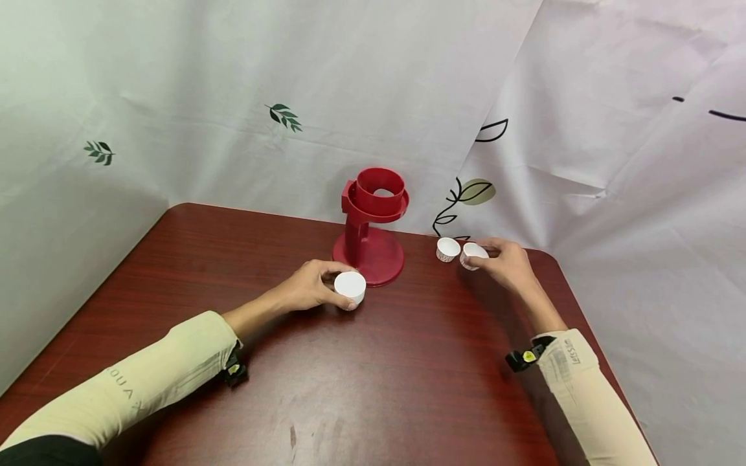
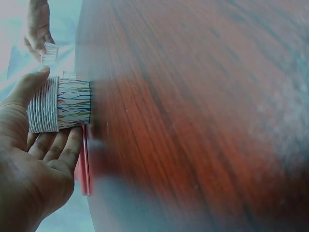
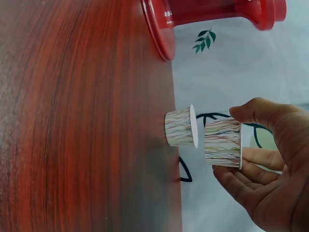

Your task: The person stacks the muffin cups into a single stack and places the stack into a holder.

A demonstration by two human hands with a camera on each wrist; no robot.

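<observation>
My left hand (image 1: 311,285) grips a stack of nested white paper baking cups (image 1: 350,285) between thumb and fingers, just in front of the red stand's base. In the left wrist view, layered rims and a streaked, coloured side show on the stack (image 2: 60,105). At the back right, my right hand (image 1: 508,262) pinches a single paper baking cup (image 3: 223,143) by its sides, rim up. That cup seems slightly above the table in the right wrist view. Close beside it, another baking cup (image 1: 447,250) stands upright on the table.
A red plastic stand (image 1: 373,255) with a ring-shaped holder (image 1: 380,194) on top rises near the table's back edge; something white shows inside the ring. The brown wooden table (image 1: 373,382) is bordered by white printed cloth (image 1: 233,77) behind.
</observation>
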